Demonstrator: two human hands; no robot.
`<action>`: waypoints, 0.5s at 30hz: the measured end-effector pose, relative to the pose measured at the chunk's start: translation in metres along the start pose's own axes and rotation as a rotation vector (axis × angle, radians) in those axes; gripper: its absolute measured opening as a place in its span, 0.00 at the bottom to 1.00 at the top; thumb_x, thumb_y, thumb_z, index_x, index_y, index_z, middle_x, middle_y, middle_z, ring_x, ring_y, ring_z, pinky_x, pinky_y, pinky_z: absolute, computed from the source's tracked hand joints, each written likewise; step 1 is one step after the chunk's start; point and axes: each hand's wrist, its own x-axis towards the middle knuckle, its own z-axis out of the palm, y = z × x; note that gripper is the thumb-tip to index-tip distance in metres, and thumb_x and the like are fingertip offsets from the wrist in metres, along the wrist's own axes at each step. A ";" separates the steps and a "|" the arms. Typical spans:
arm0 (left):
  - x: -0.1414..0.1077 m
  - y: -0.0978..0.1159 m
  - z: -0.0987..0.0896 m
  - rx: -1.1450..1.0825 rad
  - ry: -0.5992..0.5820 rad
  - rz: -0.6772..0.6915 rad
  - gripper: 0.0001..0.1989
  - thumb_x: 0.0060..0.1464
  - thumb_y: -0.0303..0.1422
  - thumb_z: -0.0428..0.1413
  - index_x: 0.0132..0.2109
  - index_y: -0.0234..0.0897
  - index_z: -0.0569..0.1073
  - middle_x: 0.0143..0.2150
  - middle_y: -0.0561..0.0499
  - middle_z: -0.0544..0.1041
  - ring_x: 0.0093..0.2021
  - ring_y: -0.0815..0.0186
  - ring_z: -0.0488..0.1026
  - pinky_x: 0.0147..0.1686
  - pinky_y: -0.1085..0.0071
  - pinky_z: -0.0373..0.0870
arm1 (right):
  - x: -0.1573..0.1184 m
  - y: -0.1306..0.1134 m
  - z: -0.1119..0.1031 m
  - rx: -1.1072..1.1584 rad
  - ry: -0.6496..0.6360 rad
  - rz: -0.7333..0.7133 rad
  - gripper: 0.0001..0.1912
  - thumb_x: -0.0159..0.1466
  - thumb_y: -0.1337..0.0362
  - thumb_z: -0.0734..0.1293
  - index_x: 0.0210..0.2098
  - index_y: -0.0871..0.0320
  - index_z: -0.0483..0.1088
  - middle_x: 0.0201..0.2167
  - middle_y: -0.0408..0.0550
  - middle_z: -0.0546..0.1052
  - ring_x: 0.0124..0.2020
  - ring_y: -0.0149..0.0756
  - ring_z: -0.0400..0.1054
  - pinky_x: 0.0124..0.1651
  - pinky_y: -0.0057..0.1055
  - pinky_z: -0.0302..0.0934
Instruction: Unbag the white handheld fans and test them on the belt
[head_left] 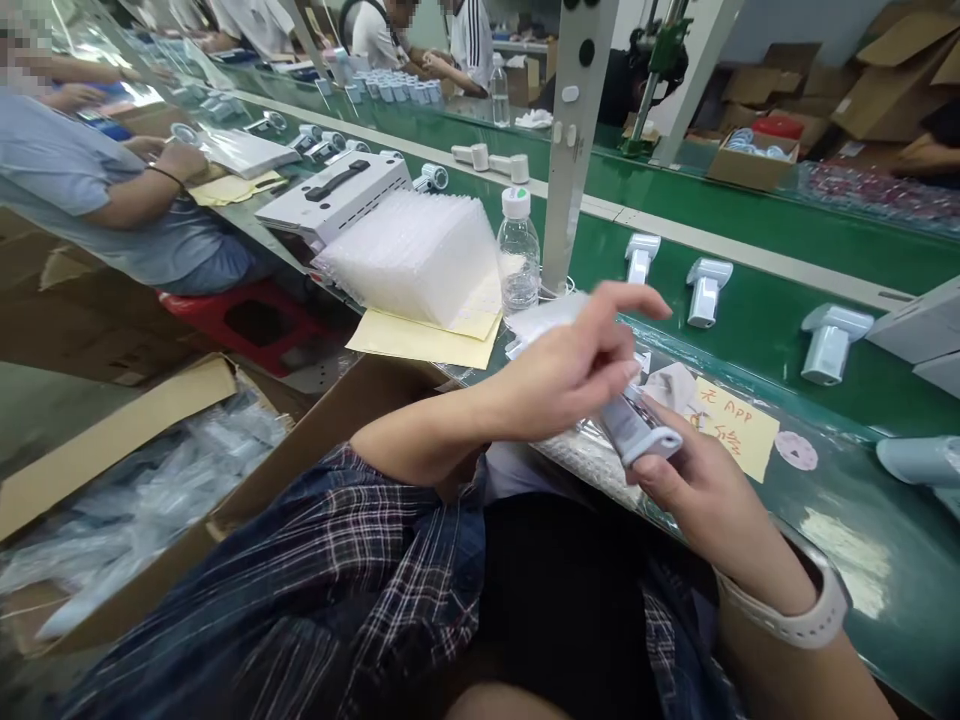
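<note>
- A worker in a plaid shirt (360,540) sits at a green bench, hands meeting over one pale grey handheld device (632,430); at near left, a cardboard carton (112,440) holds crumpled clear plastic bags (180,480)
- The right hand (697,470), a white watch strap (795,615) at its wrist, grips the device at the bench's near edge, thumb pressed on the near end and fingers wrapped behind its far side
- The left hand (577,375) is poised over the device's far end, index finger stretched out and the others bent; whether they pinch or merely brush it cannot be told
- The step in hand appears to be close handling of that single device, perhaps a check or adjustment; the next move would seem to call for a steady right grip and a light left touch
- Just right of the hands lie a yellow note (750,425) lettered "APP" and a round pink sticker (796,450)
- Beyond them at left, a stack of bubble-wrap sheets (420,255) rests on yellow paper (427,342), beside a clear bottle (519,250) and a white case (330,205) with a black handle
- Farther off, three T-shaped devices (832,345) stand spaced along the green belt (769,300), while a co-worker (75,190) in light blue works at far left
</note>
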 end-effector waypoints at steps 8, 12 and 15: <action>-0.028 -0.014 -0.062 0.045 0.363 -0.332 0.29 0.60 0.51 0.56 0.63 0.47 0.62 0.31 0.55 0.64 0.26 0.69 0.66 0.26 0.68 0.62 | 0.022 -0.035 0.025 -0.353 0.244 -0.552 0.12 0.74 0.60 0.67 0.34 0.55 0.75 0.28 0.46 0.80 0.28 0.35 0.73 0.34 0.31 0.65; -0.062 0.000 -0.086 0.132 0.537 -0.401 0.36 0.51 0.58 0.64 0.61 0.51 0.66 0.27 0.57 0.64 0.25 0.69 0.62 0.26 0.68 0.61 | 0.034 -0.045 0.029 -0.200 0.172 -0.726 0.08 0.74 0.68 0.65 0.48 0.54 0.76 0.38 0.46 0.82 0.39 0.35 0.77 0.44 0.32 0.71; -0.095 0.018 -0.111 0.207 0.703 -0.441 0.35 0.40 0.56 0.73 0.53 0.53 0.72 0.26 0.58 0.70 0.24 0.72 0.61 0.25 0.71 0.57 | 0.054 -0.008 -0.017 -0.278 0.305 -0.420 0.15 0.72 0.62 0.68 0.57 0.52 0.74 0.43 0.48 0.81 0.41 0.38 0.77 0.48 0.37 0.71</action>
